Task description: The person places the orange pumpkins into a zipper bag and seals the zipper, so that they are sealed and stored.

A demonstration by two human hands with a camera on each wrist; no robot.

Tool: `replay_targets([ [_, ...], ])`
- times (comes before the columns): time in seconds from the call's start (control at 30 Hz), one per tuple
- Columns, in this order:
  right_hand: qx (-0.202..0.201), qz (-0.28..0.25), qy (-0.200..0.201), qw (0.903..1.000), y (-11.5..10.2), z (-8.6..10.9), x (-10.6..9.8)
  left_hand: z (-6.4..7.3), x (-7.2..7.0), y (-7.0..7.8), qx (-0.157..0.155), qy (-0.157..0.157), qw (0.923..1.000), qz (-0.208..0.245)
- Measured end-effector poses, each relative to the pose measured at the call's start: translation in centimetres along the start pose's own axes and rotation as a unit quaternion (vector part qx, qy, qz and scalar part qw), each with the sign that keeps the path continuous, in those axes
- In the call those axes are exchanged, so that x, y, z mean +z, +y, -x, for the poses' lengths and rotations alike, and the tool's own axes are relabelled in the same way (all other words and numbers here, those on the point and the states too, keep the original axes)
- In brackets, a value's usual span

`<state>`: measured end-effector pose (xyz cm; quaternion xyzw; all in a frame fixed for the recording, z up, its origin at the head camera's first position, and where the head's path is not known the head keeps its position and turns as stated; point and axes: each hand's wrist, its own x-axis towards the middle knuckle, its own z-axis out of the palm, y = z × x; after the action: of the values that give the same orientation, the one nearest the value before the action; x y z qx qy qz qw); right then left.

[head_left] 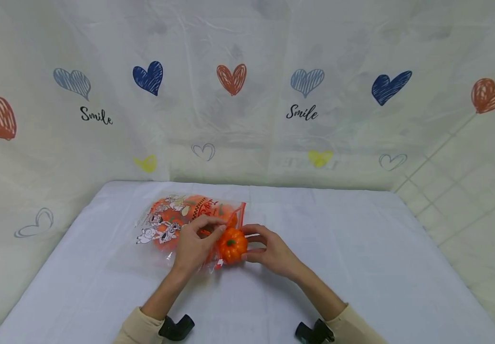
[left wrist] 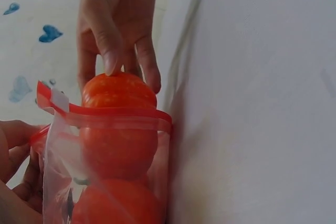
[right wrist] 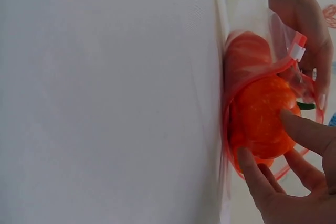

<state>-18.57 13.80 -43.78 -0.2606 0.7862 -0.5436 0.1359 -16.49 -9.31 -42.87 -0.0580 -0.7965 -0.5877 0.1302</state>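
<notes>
A clear zip bag (head_left: 243, 212) with a red zip edge and printed cartoon figures lies on the table, its mouth facing right. Several orange pumpkins show through its plastic, one of them (left wrist: 118, 205) close behind the opening in the left wrist view. At the mouth is a small toy pumpkin (head_left: 232, 248) with a green stem, partly inside the red rim. My right hand (head_left: 270, 251) holds this pumpkin from the right, thumb and fingers spread around it. With thumb and fingers, my left hand (head_left: 197, 241) pinches the bag's rim. A white slider (right wrist: 297, 52) sits on the zip.
A white cloth covers the table (head_left: 359, 248). Behind it hangs a pale curtain (head_left: 247, 124) printed with hearts and the word Smile. Dark wrist mounts (head_left: 176, 327) show below the beige sleeves (head_left: 140, 327).
</notes>
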Motion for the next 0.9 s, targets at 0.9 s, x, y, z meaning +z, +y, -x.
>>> replay_targets([
  [0.9,0.041,0.017,0.031,0.9985,-0.2,-0.8,1.3,0.1,0.5,0.0,0.005,0.007,0.9999,-0.011],
])
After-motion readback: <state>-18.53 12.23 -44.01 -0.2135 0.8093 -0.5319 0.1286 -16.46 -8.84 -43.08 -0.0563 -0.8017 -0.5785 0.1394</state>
